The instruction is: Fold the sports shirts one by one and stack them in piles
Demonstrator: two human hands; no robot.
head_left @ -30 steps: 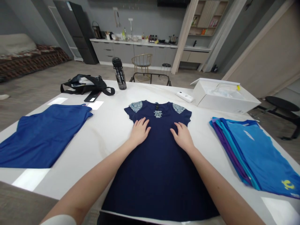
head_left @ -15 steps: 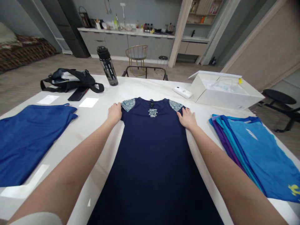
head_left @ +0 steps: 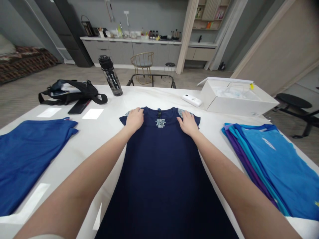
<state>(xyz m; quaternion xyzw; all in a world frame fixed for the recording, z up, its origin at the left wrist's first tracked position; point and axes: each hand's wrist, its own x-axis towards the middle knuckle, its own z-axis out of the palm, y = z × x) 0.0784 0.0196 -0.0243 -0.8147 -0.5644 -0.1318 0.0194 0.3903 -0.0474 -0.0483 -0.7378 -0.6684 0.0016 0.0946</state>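
A navy dress (head_left: pixel 161 172) with short sleeves lies spread face up on the white table (head_left: pixel 99 152), its neckline toward the far side. Pale patterned patches mark its shoulders, and a small patterned trim sits below the collar. On the left shoulder rests my left hand (head_left: pixel 135 120), palm down, fingers extended over the cloth and covering most of the patch. My right hand (head_left: pixel 188 123) lies flat on the right shoulder with its thumb apart from the fingers. The lower part of the dress runs out of view at the bottom.
A blue garment (head_left: pixel 32 149) lies at left, a stack of folded shirts (head_left: pixel 274 159) at right. Toward the back are a black bag (head_left: pixel 72 91), a phone (head_left: pixel 79 106), a water bottle (head_left: pixel 111 76), a white handheld device (head_left: pixel 191 100) and an open white box (head_left: pixel 231 103).
My left hand has moved right, from the sleeve edge onto the shoulder. My right hand has shifted slightly inward. Both sleeve ends now stick out past my hands.
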